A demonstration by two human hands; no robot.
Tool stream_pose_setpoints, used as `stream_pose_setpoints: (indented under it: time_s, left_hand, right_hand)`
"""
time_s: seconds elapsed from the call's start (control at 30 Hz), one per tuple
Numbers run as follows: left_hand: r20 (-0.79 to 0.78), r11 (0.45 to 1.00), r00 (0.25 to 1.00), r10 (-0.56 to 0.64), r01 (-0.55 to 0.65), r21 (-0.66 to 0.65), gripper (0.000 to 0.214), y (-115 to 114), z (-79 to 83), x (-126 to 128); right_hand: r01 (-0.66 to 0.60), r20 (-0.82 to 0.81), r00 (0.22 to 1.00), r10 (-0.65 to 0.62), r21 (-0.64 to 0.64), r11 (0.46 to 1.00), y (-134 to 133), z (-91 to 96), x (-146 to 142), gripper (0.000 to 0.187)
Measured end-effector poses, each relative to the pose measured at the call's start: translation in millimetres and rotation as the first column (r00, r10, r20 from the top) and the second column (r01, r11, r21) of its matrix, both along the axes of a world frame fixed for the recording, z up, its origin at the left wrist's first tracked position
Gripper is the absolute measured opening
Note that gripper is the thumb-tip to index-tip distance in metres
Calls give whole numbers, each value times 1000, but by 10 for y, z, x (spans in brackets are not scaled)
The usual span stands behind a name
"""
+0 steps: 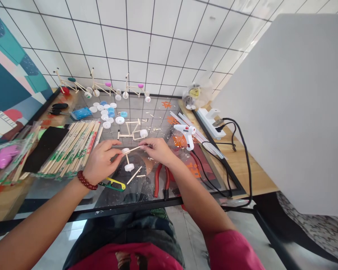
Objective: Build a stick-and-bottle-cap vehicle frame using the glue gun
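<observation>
My left hand [103,162] and right hand [154,150] are together at the middle of my view, above the glass-topped desk [124,207]. My left fingers [116,154] pinch a white bottle cap [125,151], and my right fingers [143,141] pinch the end of a thin wooden stick [133,149]. From my hands, a stick frame [132,130] lies at twelve o'clock, a glue gun [185,133] at two, pliers [161,180] at four, and bundled chopsticks [73,148] at nine.

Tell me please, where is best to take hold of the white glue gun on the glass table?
Take the white handle of the hot glue gun from the near side, with the right hand: the handle slants toward the person, and the nozzle points left.
</observation>
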State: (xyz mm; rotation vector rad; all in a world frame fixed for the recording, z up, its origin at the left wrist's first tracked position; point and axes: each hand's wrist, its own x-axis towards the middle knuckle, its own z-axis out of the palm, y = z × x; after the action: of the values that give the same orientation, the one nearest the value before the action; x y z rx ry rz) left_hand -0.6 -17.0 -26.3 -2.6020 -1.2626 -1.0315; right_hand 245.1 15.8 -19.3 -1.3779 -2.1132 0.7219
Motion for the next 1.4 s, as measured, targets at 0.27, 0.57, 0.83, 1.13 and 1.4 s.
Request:
stream_pose_setpoints:
  time_s: [0.27,0.57,0.83,1.13,1.4]
  left_hand:
    - [2,999,1000,-20,21,-29,16,31,-38,1]
    - [-19,991,995,-103,101,-84,24,73,9,40]
    - [-22,984,990,-142,139,-109,20,115,-25,29]
    - [4,988,991,-133,133,-78,17,108,-12,33]
    - [93,993,990,-102,108,-57,18,94,3,46]
  right_hand:
    - [-43,95,995,38,53,998,55,-19,91,18]
    - [3,38,999,-2,-26,1000,94,-62,102,22]
    - [51,-127,990,-68,-130,990,102,-82,80,21]
    - [7,-351,934,-74,-188,982,126,-79,73,13]
    - [8,-602,794,-88,-135,991,95,-4,66,13]
